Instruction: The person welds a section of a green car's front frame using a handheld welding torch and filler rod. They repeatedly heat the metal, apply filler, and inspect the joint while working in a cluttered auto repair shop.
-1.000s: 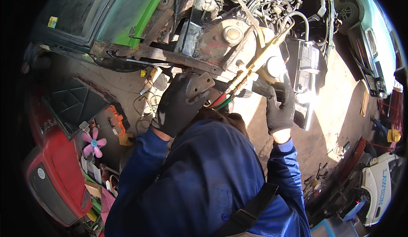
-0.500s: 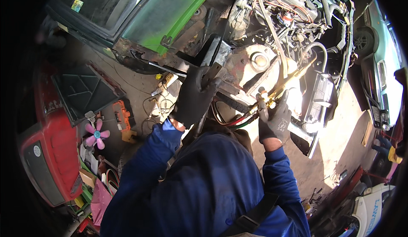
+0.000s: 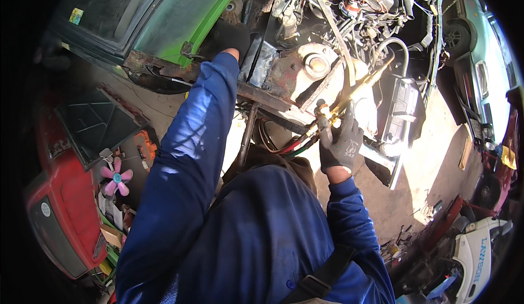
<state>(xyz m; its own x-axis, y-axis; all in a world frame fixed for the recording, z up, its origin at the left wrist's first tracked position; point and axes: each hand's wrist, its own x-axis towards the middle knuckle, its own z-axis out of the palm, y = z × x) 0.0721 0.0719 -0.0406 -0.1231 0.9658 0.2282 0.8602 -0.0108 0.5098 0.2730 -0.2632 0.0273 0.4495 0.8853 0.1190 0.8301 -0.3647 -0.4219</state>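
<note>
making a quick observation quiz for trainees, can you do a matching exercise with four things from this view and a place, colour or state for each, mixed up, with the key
Column one:
1. left hand
2. right hand
3. fan wheel
4. hoses

Column two:
a. pink blades, toward the picture's left side
b. red and green
c. beside the green car panel
d. closed around the brass-coloured torch

Right pairs: 1-c, 2-d, 3-a, 4-b

"Left hand (image 3: 228,35)?"
"Top, left of centre, black-gloved, by green panel (image 3: 183,23). Grip unclear."
"Right hand (image 3: 342,144)?"
"Just right of centre, gloved, holding brass torch (image 3: 375,77)."
"Else?"
"Pink fan (image 3: 116,177), left side."
</note>
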